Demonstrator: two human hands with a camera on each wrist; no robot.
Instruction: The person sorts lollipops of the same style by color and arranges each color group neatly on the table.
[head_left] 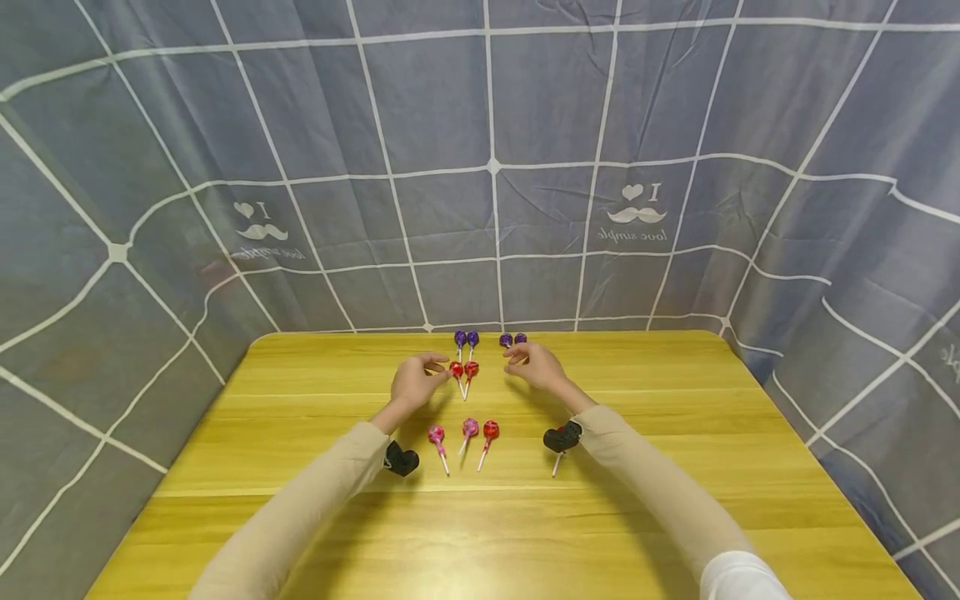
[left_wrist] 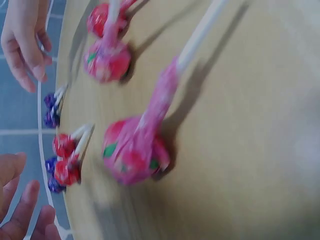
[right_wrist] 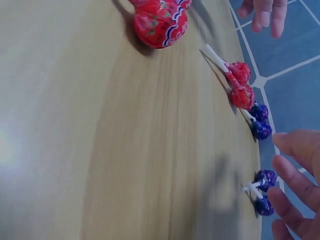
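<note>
Two red lollipops at centre of head view, glossy wrappers, white sticks meeting in a V, left hand just beside, fingers parted, relaxed, shiny dark purple lollipops in two pairs above, right hand near right-side pair, fingers loosely spread, pink lollipops lower on tabletop

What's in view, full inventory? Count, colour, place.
Purple lollipops: four, purple, two pairs along the far edge
Red lollipops: three, red, a pair just nearer than the left purple pair, one in the nearer row
Pink lollipops: two, pink, nearer row
Partly hidden lollipop: one, looks red, right of that row
Table: one, yellow wood, under the lollipops
Curtain: count unclear, grey-blue, white lines, behind and both sides
Wrist cameras: two, black, at the wrists
Sleeves: two, beige
Left hand: one, bare, beside the red pair
Right hand: one, bare, by the right purple pair
</note>
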